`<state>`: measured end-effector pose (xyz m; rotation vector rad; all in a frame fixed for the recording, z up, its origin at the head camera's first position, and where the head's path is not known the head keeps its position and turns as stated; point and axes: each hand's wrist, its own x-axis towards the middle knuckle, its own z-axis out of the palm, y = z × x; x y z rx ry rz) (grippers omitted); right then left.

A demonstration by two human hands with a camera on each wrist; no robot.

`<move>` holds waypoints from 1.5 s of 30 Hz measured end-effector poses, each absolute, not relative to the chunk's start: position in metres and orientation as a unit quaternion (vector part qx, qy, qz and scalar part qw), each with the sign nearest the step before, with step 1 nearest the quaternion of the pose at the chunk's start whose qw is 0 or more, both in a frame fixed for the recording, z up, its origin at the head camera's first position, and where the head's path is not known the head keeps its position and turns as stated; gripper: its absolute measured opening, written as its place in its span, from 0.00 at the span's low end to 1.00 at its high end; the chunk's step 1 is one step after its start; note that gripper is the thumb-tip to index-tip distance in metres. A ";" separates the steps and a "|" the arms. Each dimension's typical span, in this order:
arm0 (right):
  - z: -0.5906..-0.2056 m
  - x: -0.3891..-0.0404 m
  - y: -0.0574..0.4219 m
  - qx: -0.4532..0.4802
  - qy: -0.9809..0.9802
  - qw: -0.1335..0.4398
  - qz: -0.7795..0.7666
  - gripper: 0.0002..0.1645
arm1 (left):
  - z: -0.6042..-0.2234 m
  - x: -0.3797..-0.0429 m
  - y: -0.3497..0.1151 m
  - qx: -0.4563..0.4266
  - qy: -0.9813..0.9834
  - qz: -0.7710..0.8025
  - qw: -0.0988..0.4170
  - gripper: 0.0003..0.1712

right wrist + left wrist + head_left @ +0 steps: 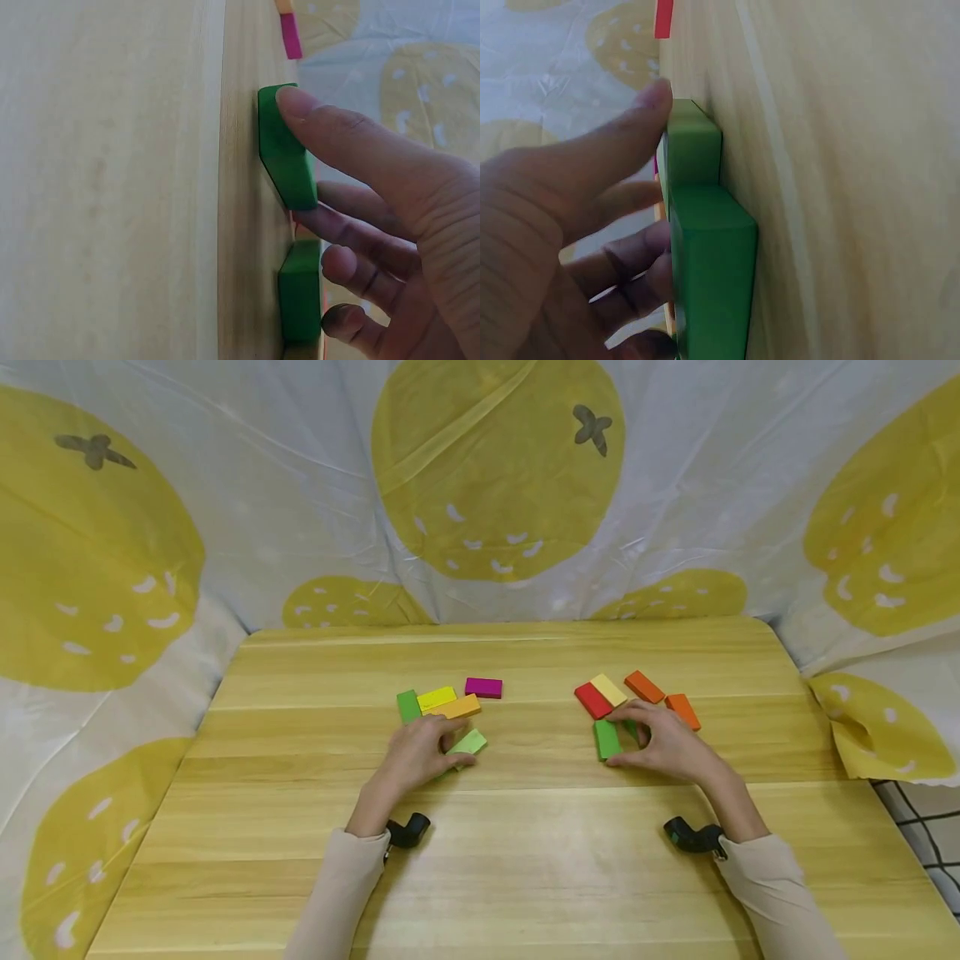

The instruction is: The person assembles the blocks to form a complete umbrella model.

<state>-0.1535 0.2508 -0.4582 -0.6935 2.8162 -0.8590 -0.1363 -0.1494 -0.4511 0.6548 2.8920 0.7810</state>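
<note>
My left hand (420, 750) pinches a light green block (470, 742), thumb at its near side and index finger at its far side. Close beside it, a darker green block (716, 277) shows under the fingers in the left wrist view. My right hand (667, 739) holds a green block (607, 740) between thumb and index finger. Another green block (300, 296) lies beneath the right hand's other fingers. Just beyond that hand, a red block (593, 700) and a cream block (608, 690) lie side by side.
Past the left hand lie a green block (408, 706), a yellow block (437, 697), a light orange block (459, 707) and a magenta block (483, 687). Two orange blocks (644, 686) lie behind the right hand. The wooden table (540, 877) meets a fruit-patterned cloth (495, 468).
</note>
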 end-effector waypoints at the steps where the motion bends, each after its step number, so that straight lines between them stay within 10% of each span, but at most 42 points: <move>1: -0.458 -0.153 0.251 -0.229 0.930 0.059 -0.283 0.37 | -0.451 -0.137 -0.150 0.222 0.938 0.261 0.046 0.25; 11: -0.452 -0.149 0.254 -0.249 0.924 0.078 -0.279 0.37 | -0.445 -0.135 -0.156 0.259 0.905 0.308 0.137 0.39; 45: -0.467 -0.152 0.233 -0.245 0.915 0.065 -0.315 0.37 | -0.448 -0.133 -0.152 0.236 0.910 0.322 0.115 0.36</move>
